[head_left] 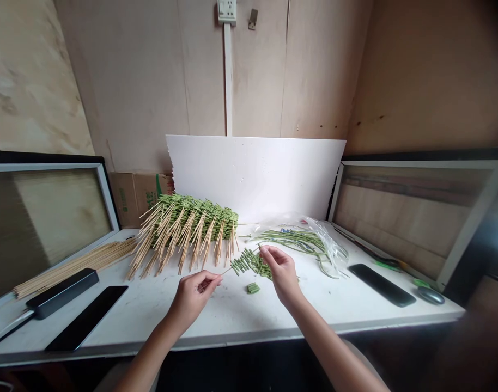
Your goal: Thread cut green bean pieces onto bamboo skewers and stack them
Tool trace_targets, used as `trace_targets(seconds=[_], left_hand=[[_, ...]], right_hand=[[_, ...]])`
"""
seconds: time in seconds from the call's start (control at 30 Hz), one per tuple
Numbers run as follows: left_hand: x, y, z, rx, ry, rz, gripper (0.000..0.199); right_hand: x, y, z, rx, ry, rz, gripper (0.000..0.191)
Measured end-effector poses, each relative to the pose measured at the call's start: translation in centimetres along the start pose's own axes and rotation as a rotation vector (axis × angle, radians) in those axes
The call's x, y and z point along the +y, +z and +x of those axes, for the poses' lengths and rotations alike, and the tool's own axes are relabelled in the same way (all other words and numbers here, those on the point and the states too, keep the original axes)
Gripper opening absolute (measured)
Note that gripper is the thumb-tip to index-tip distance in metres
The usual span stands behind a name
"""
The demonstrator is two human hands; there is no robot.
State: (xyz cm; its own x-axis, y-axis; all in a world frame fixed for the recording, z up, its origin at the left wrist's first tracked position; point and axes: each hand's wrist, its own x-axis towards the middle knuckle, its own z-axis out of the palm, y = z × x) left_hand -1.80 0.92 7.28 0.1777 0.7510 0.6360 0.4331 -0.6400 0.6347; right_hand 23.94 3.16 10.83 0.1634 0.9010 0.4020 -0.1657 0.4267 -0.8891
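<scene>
My left hand (pixel 194 296) is closed in a pinch on the bare end of a thin bamboo skewer (pixel 228 270). Short green bean pieces (pixel 241 262) are threaded crosswise along the skewer's other half. At its far tip, my right hand (pixel 284 275) pinches a cut bean piece (pixel 260 248) between thumb and fingertips. Loose cut pieces (pixel 262 268) lie on the table behind and below the skewer, partly hidden by my right hand. A small cluster of cut pieces (pixel 253 288) rests nearer the front, between both hands.
A stack of filled skewers (pixel 195 218) stands at the back left. Bare skewers (pixel 81 264) lie left of it, behind a black box (pixel 63 293) and a phone (pixel 87 318). Long beans (pixel 293 238) in a clear bag (pixel 333 247), another phone (pixel 382 285) and a mouse (pixel 431 295) are rightward.
</scene>
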Motion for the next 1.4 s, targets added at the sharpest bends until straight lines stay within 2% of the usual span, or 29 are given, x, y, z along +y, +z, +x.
trace_targets(seconds=[0.27, 0.47, 0.67, 0.97, 1.17, 1.4], left_hand=[[0.4, -0.3, 0.1, -0.117, 0.003, 0.065, 0.031], [-0.2, 0.1, 0.0, -0.176, 0.003, 0.042, 0.033], [-0.3, 0.0, 0.0, -0.092, 0.023, 0.110, 0.026], [-0.7, 0.0, 0.0, 0.007, -0.012, 0.073, 0.018], [-0.6, -0.2, 0.1, 0.014, -0.067, 0.015, 0.019], [-0.6, -0.5, 0.3, -0.076, -0.096, -0.017, 0.027]], right_hand=[[0.5, -0.3, 0.3, -0.004, -0.005, 0.008, 0.031], [0.1, -0.1, 0.1, -0.016, -0.021, -0.050, 0.037], [0.2, -0.1, 0.0, -0.033, -0.035, -0.068, 0.035], [0.5, 0.3, -0.4, -0.028, -0.012, -0.033, 0.034], [0.2, 0.6, -0.7, -0.033, -0.038, -0.050, 0.034], [0.3, 0.6, -0.6, -0.044, -0.085, -0.094, 0.033]])
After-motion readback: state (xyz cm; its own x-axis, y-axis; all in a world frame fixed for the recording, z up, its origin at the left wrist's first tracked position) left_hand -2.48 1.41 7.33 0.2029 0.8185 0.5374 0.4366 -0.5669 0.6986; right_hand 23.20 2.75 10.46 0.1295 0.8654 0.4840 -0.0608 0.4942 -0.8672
